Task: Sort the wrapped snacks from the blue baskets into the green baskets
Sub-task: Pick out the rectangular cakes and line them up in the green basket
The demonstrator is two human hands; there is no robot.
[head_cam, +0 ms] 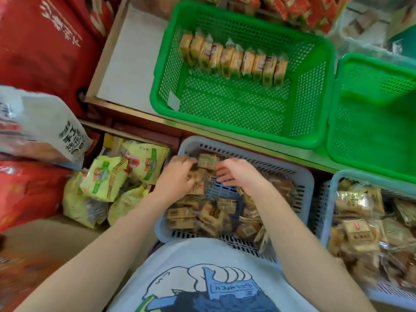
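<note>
A blue basket point(304, 176) in front of me holds several brown wrapped snacks point(202, 212). My left hand point(177, 174) is inside it at the far left, fingers curled round a few snacks. My right hand point(234, 172) hovers beside it with fingers spread, touching the pile. Above, on a shelf, a green basket point(315, 104) holds a row of the same snacks point(234, 57) standing on edge along its back. A second green basket point(371, 136) sits to the right, with no snacks visible in it. Another blue basket point(326, 199) at right is full of wrapped snacks point(364, 224).
Yellow-green snack bags point(112, 179) lie heaped left of the blue basket. Red packages point(45, 41) and a white bag point(40, 127) stack at far left. A white shelf surface point(130, 64) lies left of the green basket. Red wrapped goods point(292, 7) sit behind.
</note>
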